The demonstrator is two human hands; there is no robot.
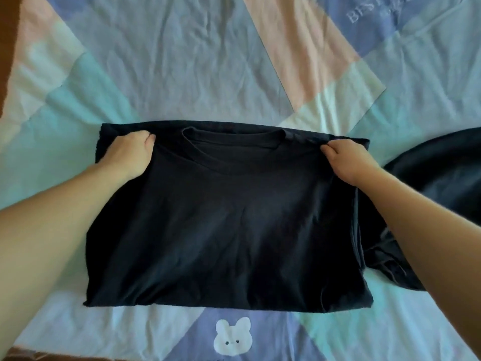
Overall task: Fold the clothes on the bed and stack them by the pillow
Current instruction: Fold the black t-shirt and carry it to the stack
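Beside the held t-shirt (229, 217), another dark garment (437, 183) touches it

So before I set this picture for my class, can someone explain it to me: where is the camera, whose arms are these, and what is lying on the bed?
There is one picture, taken by a wide-angle camera worn on a person's head, looking forward and down. That is why two bare arms reach in from the bottom corners: they belong to the wearer. No machine is involved.

The surface is a bed covered by a patchwork quilt in pale blue, pink and mint, with a small white bunny face printed near the bottom edge.

On it lies a black T-shirt, collar away from the person, sides already folded in to make a rectangle. The left hand and the right hand each pinch the shirt near a shoulder. A second dark garment lies crumpled to the right. No pillow is in view.
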